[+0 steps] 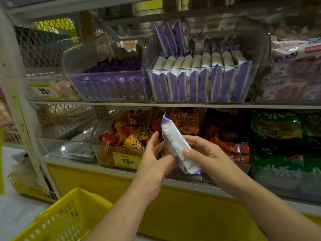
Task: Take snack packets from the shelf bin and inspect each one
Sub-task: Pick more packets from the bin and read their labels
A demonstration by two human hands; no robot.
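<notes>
While both hands are up just below the shelf (pixel 173 104), the packet (pixel 177 146) sits between them, white with purple ends, tilted so its top end leans up to the left and its bottom end points down to the right. The right hand (pixel 201 150) grasps it: the thumb lies across the printed face and the fingers curl round behind. The left hand (pixel 154 157) is released, fingers straight and pointing up, its thumb side resting against the packet's lower left edge; whether the thumb presses there I cannot tell. The packet is well apart from the bin (pixel 258 47), which stands on the shelf above the hands, a clear tub packed with upright white packets (pixel 196 84) of the same kind, a few more standing taller at its back. Just beside it on the left, a second bin (pixel 73 54) holds purple packets (pixel 111 84). Behind the hands, a lower bin (pixel 97 126) holds red and orange sachets (pixel 128 134) and bears a yellow tag (pixel 126 160) reading 15. Right of it stand orange bags (pixel 231 148), then green bags (pixel 278 129). A yellow basket (pixel 66 216) sits at the lower left, below the left forearm
</notes>
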